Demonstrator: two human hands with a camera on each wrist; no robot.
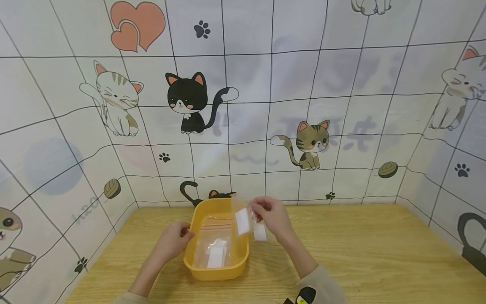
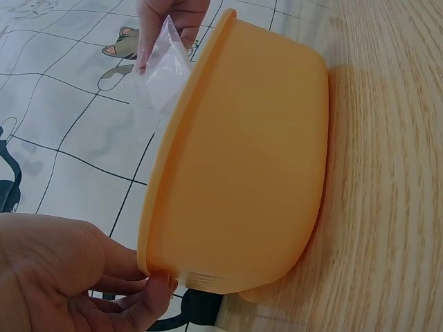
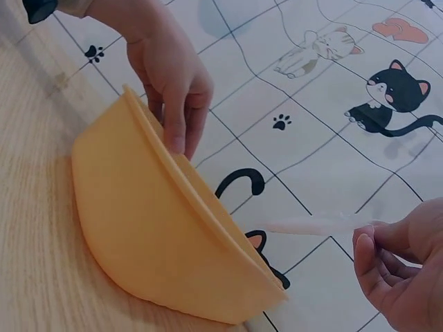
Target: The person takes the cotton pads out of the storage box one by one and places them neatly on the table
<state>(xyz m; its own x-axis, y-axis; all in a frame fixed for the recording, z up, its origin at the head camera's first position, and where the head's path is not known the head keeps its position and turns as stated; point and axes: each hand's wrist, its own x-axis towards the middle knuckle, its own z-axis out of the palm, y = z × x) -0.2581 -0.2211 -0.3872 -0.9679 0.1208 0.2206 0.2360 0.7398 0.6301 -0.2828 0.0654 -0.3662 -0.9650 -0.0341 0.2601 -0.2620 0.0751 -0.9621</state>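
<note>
A yellow plastic tub [image 1: 216,274] stands on the table. My left hand [image 1: 174,240] grips its left rim, thumb and fingers on either side of the edge in the left wrist view. Inside the tub lie clear zip bags [image 1: 212,236] with reddish seal lines, the top one showing a white piece. Over the tub's right rim, my right hand [image 1: 274,215] pinches clear plastic bagging [image 1: 242,221] between thumb and fingertips. Two white pieces show in it, one over the rim, the other just right of it. From the right wrist, this bagging [image 3: 315,224] appears thin and nearly edge-on.
The wood-grain table [image 1: 364,253] extends to both sides of the tub. Behind it and at both sides hangs a white gridded cloth [image 1: 250,118] printed with cartoon cats, paw prints and hearts. The tub's far end is close to the back cloth.
</note>
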